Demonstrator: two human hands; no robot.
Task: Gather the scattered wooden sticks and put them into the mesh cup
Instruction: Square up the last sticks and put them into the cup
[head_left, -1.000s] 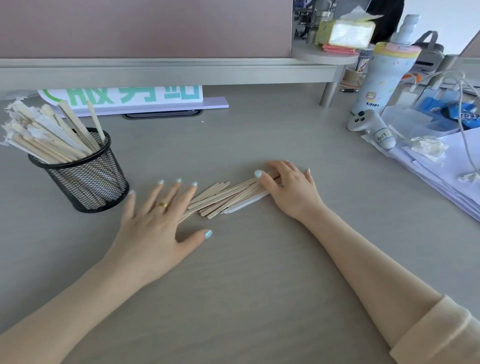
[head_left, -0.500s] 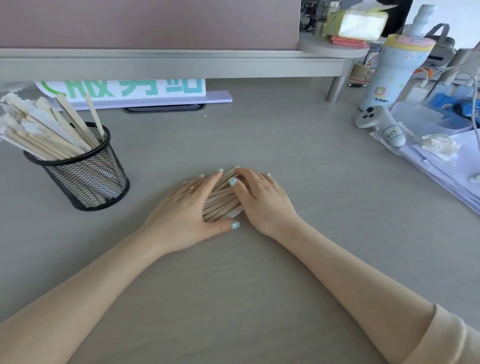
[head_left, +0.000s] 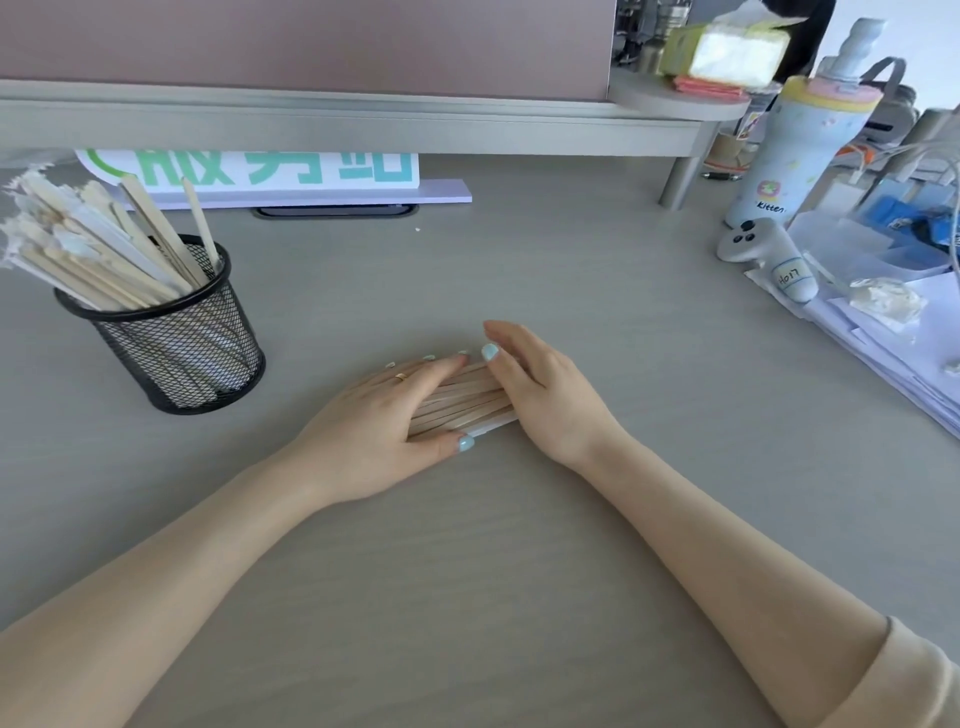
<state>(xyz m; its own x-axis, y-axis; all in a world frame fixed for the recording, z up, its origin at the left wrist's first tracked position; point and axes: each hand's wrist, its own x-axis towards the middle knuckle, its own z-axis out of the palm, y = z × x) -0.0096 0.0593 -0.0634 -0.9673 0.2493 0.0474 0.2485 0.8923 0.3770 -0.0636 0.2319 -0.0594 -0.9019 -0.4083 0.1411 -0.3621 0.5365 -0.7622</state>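
Note:
A bunch of pale wooden sticks (head_left: 462, 402) lies flat on the grey desk (head_left: 519, 545) at its middle, pressed together side by side. My left hand (head_left: 382, 415) covers their left ends, fingers flat and thumb along the near edge. My right hand (head_left: 543, 395) stands on its edge against their right ends. The sticks are squeezed between both hands and rest on the desk. A black mesh cup (head_left: 176, 338) stands at the left, apart from the hands, holding several sticks (head_left: 104, 249) that lean to the left.
A low shelf (head_left: 363, 124) runs along the back with a green-lettered sign (head_left: 270, 171) under it. At the right are a pale blue bottle (head_left: 795, 150), a white controller (head_left: 769, 260), papers (head_left: 893, 353) and cables.
Both hands swept inward and pushed the spread sticks into a tight bunch. The left hand moved right from near the cup; the right hand turned onto its edge.

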